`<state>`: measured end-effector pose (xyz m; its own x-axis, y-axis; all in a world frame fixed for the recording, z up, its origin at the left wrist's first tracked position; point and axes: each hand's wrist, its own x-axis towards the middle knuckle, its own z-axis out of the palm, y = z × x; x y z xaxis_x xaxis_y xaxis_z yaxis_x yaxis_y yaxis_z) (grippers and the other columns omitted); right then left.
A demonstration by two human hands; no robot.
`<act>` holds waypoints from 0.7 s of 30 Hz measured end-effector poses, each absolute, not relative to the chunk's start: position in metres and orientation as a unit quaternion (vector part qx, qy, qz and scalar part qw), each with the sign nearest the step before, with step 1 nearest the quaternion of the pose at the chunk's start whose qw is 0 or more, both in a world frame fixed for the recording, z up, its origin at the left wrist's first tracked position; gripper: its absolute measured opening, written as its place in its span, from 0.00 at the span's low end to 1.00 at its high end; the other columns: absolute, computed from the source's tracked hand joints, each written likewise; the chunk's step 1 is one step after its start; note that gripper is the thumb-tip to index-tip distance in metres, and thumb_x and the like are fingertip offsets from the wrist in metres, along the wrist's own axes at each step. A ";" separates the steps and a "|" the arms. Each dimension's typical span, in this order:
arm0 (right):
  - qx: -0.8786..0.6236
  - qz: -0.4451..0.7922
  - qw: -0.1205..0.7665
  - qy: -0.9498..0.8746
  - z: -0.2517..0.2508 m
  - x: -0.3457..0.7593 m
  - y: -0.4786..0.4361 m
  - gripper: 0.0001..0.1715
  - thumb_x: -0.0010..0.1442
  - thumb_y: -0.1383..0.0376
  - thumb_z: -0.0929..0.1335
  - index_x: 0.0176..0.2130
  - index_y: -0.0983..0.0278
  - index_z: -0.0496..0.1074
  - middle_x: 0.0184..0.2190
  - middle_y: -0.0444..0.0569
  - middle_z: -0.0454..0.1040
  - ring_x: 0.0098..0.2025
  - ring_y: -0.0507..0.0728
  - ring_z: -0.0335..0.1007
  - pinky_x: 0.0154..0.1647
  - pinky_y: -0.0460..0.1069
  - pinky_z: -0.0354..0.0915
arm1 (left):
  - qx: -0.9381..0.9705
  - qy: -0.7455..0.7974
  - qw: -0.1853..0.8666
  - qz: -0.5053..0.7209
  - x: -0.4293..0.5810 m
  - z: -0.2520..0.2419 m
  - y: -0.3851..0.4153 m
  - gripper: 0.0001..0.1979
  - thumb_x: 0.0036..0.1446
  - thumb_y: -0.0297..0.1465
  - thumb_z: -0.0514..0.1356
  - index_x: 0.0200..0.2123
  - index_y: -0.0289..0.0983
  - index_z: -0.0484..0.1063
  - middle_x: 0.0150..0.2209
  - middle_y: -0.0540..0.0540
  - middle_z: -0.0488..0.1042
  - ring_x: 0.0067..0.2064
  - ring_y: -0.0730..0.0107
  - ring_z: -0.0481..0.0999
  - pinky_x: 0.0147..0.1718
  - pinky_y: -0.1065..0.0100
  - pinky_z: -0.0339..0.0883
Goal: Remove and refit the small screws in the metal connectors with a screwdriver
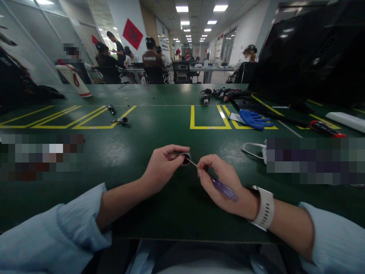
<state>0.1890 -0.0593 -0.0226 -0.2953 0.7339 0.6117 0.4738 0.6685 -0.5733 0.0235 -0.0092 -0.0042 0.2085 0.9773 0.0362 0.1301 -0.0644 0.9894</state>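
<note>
Over the near part of the green table, my left hand grips a small round metal part, its dark hollow end turned toward the right. A screwdriver with a clear purple handle rests in my right hand, its thin shaft pinched between thumb and fingers. The tip of the shaft reaches the opening of the metal part; how deep it goes I cannot tell. My fingers cover much of the part.
On the green table, two small metal pieces lie left of centre, one a cup-shaped piece. Blue gloves, a red-and-black tool and a black cable lie right. A dark monitor stands far right. People sit behind.
</note>
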 end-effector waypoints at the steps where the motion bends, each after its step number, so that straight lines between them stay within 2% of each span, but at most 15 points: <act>1: -0.377 0.144 0.462 -0.790 -0.022 0.190 -0.060 0.07 0.58 0.74 0.62 0.36 0.62 0.61 0.29 0.44 0.68 0.30 0.51 0.65 0.31 0.47 0.62 | 0.597 0.461 0.493 0.434 0.023 -0.006 -0.006 0.11 0.47 0.26 0.62 0.37 0.32 0.76 0.37 0.44 0.79 0.37 0.66 0.79 0.42 0.65 0.73; 5: -0.358 0.138 0.458 -0.802 -0.020 0.190 -0.062 0.08 0.57 0.74 0.62 0.36 0.62 0.62 0.28 0.44 0.68 0.29 0.52 0.65 0.31 0.47 0.62 | 0.615 0.445 0.448 0.472 0.016 -0.018 0.013 0.14 0.47 0.28 0.64 0.40 0.34 0.74 0.41 0.44 0.78 0.41 0.65 0.78 0.47 0.63 0.70; 10: -0.335 0.155 0.434 -0.822 -0.020 0.189 -0.062 0.07 0.58 0.74 0.62 0.36 0.63 0.63 0.28 0.45 0.68 0.30 0.52 0.65 0.31 0.47 0.62 | 0.630 0.449 0.415 0.479 0.009 -0.035 0.047 0.19 0.47 0.29 0.64 0.44 0.34 0.72 0.46 0.40 0.76 0.43 0.65 0.78 0.46 0.63 0.71; 21: -0.320 0.176 0.417 -0.832 -0.023 0.189 -0.062 0.05 0.58 0.73 0.62 0.36 0.64 0.64 0.29 0.46 0.69 0.30 0.51 0.64 0.31 0.47 0.61 | 0.654 0.553 0.200 0.476 -0.044 -0.049 0.149 0.20 0.46 0.26 0.61 0.45 0.32 0.72 0.43 0.41 0.77 0.41 0.63 0.78 0.44 0.64 0.70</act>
<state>0.1889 -0.0621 -0.0228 -0.4464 0.6802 0.5815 0.3856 0.7326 -0.5609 -0.0438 0.1494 -0.0493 -0.0660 0.9134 0.4016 0.5328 -0.3081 0.7882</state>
